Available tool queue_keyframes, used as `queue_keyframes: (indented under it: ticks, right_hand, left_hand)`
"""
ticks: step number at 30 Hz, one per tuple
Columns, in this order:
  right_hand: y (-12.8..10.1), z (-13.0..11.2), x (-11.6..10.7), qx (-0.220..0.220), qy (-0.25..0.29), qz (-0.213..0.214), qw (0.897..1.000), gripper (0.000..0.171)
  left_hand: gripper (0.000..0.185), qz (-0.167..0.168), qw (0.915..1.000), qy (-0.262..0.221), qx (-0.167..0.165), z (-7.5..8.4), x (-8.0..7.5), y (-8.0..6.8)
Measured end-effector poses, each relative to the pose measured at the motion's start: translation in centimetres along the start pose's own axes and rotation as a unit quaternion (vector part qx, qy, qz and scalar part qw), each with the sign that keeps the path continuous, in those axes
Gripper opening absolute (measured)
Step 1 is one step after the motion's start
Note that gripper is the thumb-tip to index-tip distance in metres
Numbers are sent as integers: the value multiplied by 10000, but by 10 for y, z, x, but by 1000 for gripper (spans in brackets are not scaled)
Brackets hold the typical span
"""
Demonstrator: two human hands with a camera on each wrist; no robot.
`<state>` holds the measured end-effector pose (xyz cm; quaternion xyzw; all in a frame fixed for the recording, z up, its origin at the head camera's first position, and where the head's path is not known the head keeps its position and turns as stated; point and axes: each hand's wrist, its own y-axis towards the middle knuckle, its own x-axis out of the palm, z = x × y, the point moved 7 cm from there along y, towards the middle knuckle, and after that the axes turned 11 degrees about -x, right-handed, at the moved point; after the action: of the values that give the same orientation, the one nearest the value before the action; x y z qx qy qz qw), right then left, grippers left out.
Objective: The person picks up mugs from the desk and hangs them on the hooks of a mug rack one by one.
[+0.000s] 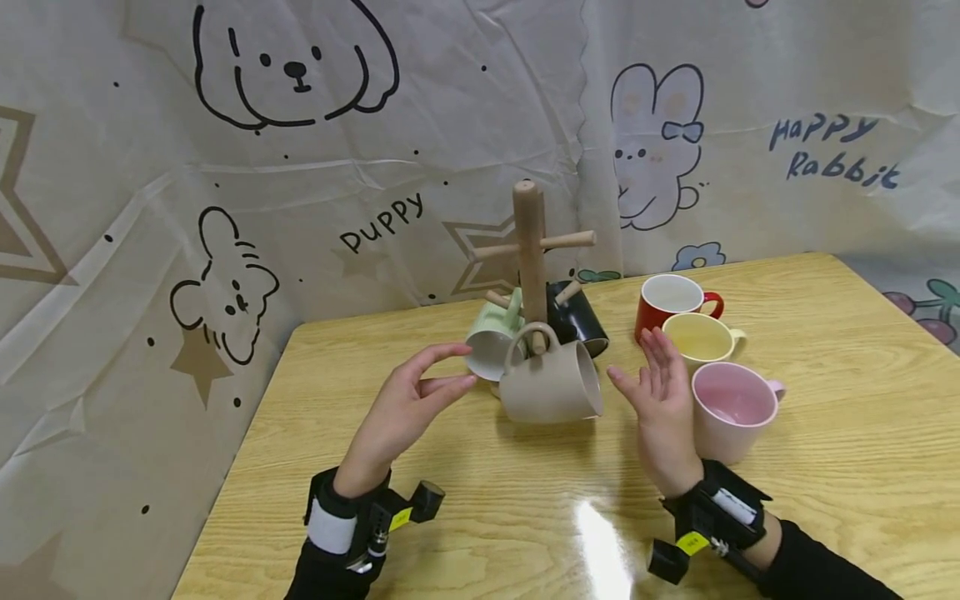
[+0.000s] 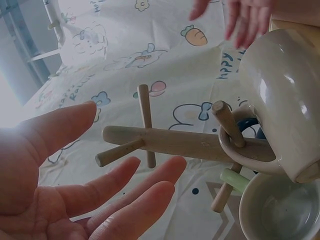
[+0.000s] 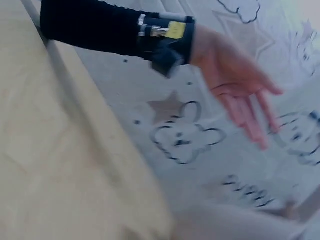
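A wooden mug tree (image 1: 531,250) stands toward the back of the table. From a lower peg hangs a beige mug (image 1: 551,387), tipped on its side with its mouth to the right. Behind it a pale green mug (image 1: 495,333) and a black mug (image 1: 577,321) hang low on the tree. My left hand (image 1: 408,404) is left of the beige mug, fingers extended and holding nothing; the left wrist view shows its spread fingers (image 2: 135,210) apart from the pegs. To the right of that mug, my right hand (image 1: 663,412) is raised with loose fingers, beside the pink mug (image 1: 731,408).
A red mug (image 1: 663,300) and a yellow mug (image 1: 701,337) stand upright behind the pink one on the wooden table (image 1: 487,533). Two upper pegs (image 1: 570,240) stick out from the tree. A printed cloth (image 1: 315,192) hangs behind the table.
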<state>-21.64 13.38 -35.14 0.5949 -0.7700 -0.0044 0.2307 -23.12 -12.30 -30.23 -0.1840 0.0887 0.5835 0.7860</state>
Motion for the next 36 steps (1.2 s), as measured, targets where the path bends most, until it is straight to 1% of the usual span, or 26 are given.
queue_keyframes:
  ticks: [2, 3, 4, 5, 6, 7, 8, 10, 11, 12, 13, 15, 16, 17, 18, 20, 21, 23, 25, 26, 28, 30, 33, 36]
  right_hand:
    - [2, -17, 1, -317, -212, -413, 9984, 67]
    - [3, -27, 1, -525, -370, -685, 9956, 63]
    - [5, -37, 1, -754, -689, -1038, 9893, 59]
    - [5, -47, 1, -1046, -1167, -1426, 9773, 56]
    - [6, -57, 0, -1423, -1650, -1837, 9585, 52]
    - [6, -68, -1, -1839, -2179, -2232, 9321, 50]
    - [6, -77, -4, -2258, -2689, -2569, 9004, 50]
    - [5, -94, -14, -3038, -3507, -3069, 8310, 55]
    - [6, -101, -22, -3321, -3791, -3185, 8028, 59]
    - [10, -105, -33, -3448, -3939, -3269, 7868, 63]
    - [15, -107, -46, -3406, -4130, -3272, 7787, 66]
    - [29, -104, -79, -2990, -4409, -3202, 7834, 68]
    - [37, -99, -97, -2680, -4506, -3167, 7904, 67]
    - [45, -91, -115, -2295, -4564, -3172, 7990, 66]
    - [51, -81, -132, -1891, -4625, -3196, 8051, 64]
    - [62, -58, -163, -1157, -4786, -3327, 8042, 60]
    - [65, -46, -175, -858, -4769, -3470, 8029, 58]
    - [67, -25, -194, -319, -4603, -3688, 8069, 54]
    - [69, -12, -206, -103, -4381, -3746, 8171, 46]
    - [70, -6, -210, -24, -4187, -3758, 8267, 42]
    - [71, 2, -213, -17, -3808, -3741, 8456, 35]
    - [72, 7, -214, -46, -3548, -3699, 8587, 32]
    - [73, 15, -212, -72, -3251, -3640, 8728, 34]
    - [75, 19, -210, -231, -3089, -3434, 8867, 35]
  left_hand:
    - [41, -17, 10000, 4, 25, 0, 0, 0]
    - [41, -21, 10000, 12, 28, 0, 0, 0]
    - [41, -26, 10000, 16, 37, 0, 0, 0]
    - [41, -28, 10000, 25, 48, 0, 0, -1]
    - [41, -30, 10000, 33, 56, 0, 0, -1]
    - [41, -28, 10000, 40, 49, -1, 0, -1]
    - [41, -28, 10000, 49, 55, -1, 0, -1]
    - [41, -52, 9999, 52, 69, -1, 0, -1]
    - [41, -59, 9999, 59, 78, -1, 0, -1]
    - [40, -72, 9999, 54, 81, -1, 0, -1]
    - [41, -84, 9999, 54, 82, -1, 1, -1]
    - [41, -120, 9999, 43, 96, -1, 1, -1]
    - [41, -144, 9998, 32, 107, 0, 2, -1]
    - [41, -154, 9998, 34, 114, -1, 2, -1]
    - [41, -171, 9998, 34, 120, -1, 2, -1]
    - [41, -194, 9997, 38, 149, 0, 2, -1]
    - [41, -201, 9997, 55, 161, 0, 2, -1]
    - [41, -196, 9997, 85, 150, 0, 2, -1]
    - [41, -181, 9997, 124, 144, 0, 2, -1]
    - [41, -172, 9997, 150, 134, 0, 2, -1]
    - [41, -164, 9996, 189, 91, 0, 2, -1]
    - [41, -153, 9996, 235, 54, -1, 2, -1]
    - [40, -128, 9995, 291, -15, -2, 2, -1]
    - [40, -116, 9994, 334, -13, -2, 2, -1]
